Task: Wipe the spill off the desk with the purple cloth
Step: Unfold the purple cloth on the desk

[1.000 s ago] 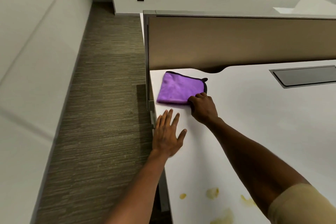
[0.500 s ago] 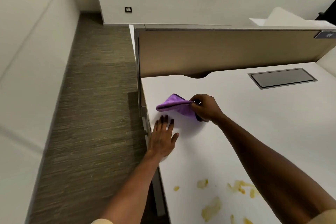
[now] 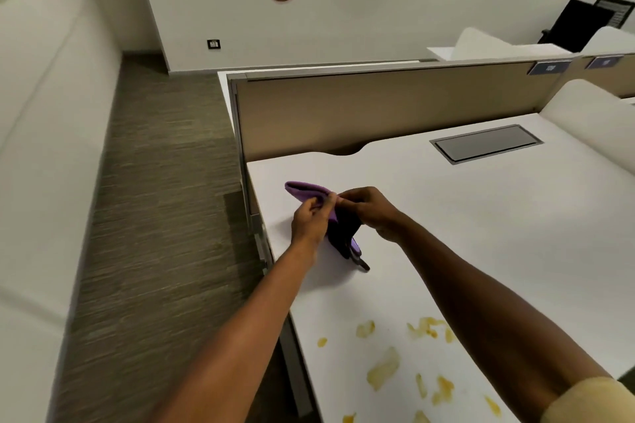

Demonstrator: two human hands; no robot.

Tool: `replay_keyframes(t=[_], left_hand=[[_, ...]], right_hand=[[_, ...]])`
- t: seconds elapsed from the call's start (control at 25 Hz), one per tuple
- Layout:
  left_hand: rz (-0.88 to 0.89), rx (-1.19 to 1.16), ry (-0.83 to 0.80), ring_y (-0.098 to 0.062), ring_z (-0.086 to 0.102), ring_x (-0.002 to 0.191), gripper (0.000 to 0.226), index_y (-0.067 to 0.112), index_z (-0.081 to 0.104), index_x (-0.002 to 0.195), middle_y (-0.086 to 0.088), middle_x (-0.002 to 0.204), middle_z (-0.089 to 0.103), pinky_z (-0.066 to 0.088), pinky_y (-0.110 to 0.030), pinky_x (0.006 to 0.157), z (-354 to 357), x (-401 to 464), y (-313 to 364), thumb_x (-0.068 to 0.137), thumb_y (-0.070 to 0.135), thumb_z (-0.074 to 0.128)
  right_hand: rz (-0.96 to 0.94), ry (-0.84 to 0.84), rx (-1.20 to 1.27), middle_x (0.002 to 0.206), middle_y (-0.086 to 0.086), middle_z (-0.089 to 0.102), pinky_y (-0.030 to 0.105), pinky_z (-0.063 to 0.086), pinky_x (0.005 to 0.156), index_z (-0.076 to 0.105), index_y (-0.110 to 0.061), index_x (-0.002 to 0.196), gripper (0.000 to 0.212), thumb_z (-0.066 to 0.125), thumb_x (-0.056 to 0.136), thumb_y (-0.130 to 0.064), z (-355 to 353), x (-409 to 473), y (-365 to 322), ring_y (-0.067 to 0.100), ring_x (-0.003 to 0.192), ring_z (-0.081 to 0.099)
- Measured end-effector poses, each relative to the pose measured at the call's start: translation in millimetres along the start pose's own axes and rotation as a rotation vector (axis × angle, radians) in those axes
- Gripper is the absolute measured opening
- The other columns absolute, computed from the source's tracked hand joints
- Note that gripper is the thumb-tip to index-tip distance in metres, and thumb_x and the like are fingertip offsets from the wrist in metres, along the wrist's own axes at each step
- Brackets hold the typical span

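Both hands, left [image 3: 309, 220] and right [image 3: 372, 209], pinch the cloth [image 3: 338, 233] above the desk [image 3: 498, 233], beyond the spill [image 3: 383, 367].

The soft purple cloth with dark edging [image 3: 311, 192] looks like matt, napped fabric, folded thick. The white bench [image 3: 481, 216] has a smooth laminate top with a faint sheen. The yellow-brown spill [image 3: 383, 367] near its front lies wet and glossy. The tan divider panel [image 3: 378, 110] at the far edge looks matt, metal-framed. The grey-brown floor carpet [image 3: 154, 216] at left is rough and streaked.
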State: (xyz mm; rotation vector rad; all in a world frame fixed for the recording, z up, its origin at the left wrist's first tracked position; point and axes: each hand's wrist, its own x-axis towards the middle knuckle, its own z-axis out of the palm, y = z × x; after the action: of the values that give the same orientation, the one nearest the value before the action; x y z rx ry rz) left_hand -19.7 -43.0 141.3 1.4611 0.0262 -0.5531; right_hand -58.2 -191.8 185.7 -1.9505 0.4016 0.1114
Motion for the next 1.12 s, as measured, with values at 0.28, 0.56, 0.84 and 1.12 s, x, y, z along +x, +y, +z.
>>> replay_keyframes(t=[0.28, 0.56, 0.84, 1.12], left_hand=[[0.082, 0.118, -0.050, -0.023, 0.064, 0.112, 0.043, 0.009, 0.062, 0.133, -0.009, 0.125, 0.067, 0.054, -0.039, 0.101, -7.7, 8.3, 16.0, 0.093, -0.005, 0.063], [0.260, 0.458, 0.055, -0.014, 0.068, 0.089, 0.032, 0.024, 0.076, 0.096, 0.002, 0.095, 0.075, 0.054, -0.024, 0.075, -39.2, 36.1, 55.8, 0.084, -0.003, 0.062], [0.405, 0.780, 0.109, -0.021, 0.071, 0.095, 0.034, 0.012, 0.079, 0.102, -0.006, 0.100, 0.077, 0.054, -0.025, 0.084, -36.2, 61.2, 70.2, 0.082, -0.006, 0.058], [0.696, 1.038, 0.071, -0.022, 0.066, 0.093, 0.037, 0.020, 0.081, 0.102, -0.001, 0.096, 0.078, 0.046, -0.027, 0.079, -21.3, 22.1, 15.4, 0.080, -0.004, 0.063]], right_hand=[[-0.003, 0.066, -0.075, 0.102, 0.016, 0.074, 0.039, 0.062, 0.074, 0.076, -0.009, 0.116, 0.037, 0.061, 0.087, 0.007, -21.4, -17.9, -0.3, 0.032, 0.089, 0.071], [0.060, 0.426, -0.216, 0.094, 0.006, 0.077, 0.024, 0.050, 0.065, 0.083, -0.018, 0.098, 0.027, 0.064, 0.083, -0.005, -107.7, -32.1, 13.1, 0.017, 0.085, 0.067], [0.059, 0.636, -0.446, 0.119, 0.018, 0.073, 0.037, 0.051, 0.105, 0.076, -0.008, 0.122, 0.047, 0.058, 0.081, 0.006, -161.6, -37.6, 41.2, 0.033, 0.115, 0.066], [-0.058, 0.538, -0.785, 0.106, 0.016, 0.066, 0.037, 0.045, 0.083, 0.084, -0.013, 0.099, 0.031, 0.068, 0.079, 0.006, -154.5, -62.0, 116.2, 0.041, 0.111, 0.055]])
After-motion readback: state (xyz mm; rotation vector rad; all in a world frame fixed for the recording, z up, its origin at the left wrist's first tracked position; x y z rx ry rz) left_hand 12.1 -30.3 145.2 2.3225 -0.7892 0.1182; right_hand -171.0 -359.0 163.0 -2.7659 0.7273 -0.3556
